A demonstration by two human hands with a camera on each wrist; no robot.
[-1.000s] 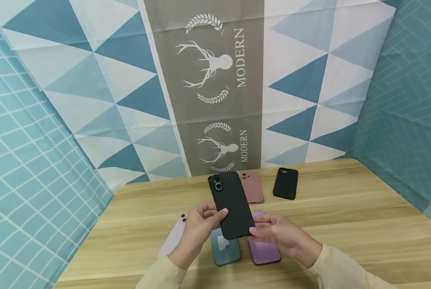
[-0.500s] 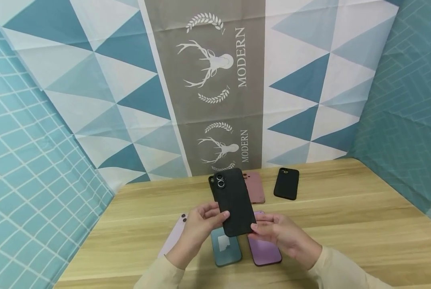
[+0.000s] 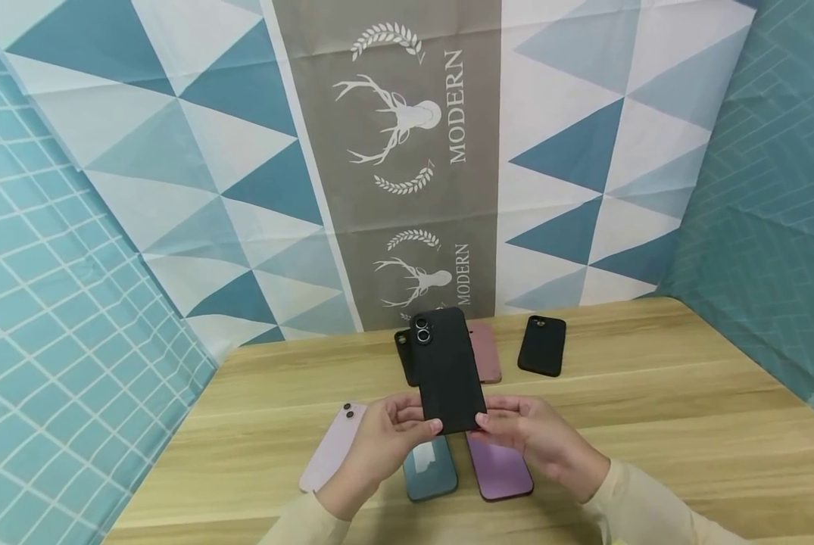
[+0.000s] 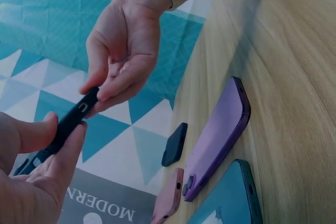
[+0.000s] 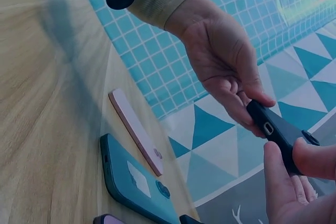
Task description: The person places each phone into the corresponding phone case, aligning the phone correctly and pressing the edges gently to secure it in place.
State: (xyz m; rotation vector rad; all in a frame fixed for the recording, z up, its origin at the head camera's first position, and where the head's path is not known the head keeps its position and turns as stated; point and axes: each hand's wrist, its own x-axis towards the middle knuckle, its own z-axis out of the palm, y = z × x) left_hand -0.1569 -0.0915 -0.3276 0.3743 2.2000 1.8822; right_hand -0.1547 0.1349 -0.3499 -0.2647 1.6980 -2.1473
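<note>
A black phone in a black case (image 3: 451, 378) is held up above the table, its back with two ringed camera lenses facing the head camera. My left hand (image 3: 378, 443) pinches its lower left corner, thumb on the back and fingers behind. At the lower right corner my right hand (image 3: 541, 441) pinches it the same way. The left wrist view shows the charging port on the bottom edge of the phone (image 4: 71, 123), between the two hands. Under the hands lie a teal phone (image 3: 430, 478) with a whitish patch and a purple phone (image 3: 502, 473).
On the wooden table (image 3: 652, 424), a pale pink phone (image 3: 332, 448) lies beside my left forearm. Further back are a rose phone (image 3: 486, 354), a black one (image 3: 541, 346) and another black one (image 3: 405, 362), partly hidden by the held phone. A patterned cloth (image 3: 563, 151) hangs behind.
The held phone has risen a little, moved slightly right and come more upright. My left hand has slid down its side to the lower corner; my right hand has barely moved.
</note>
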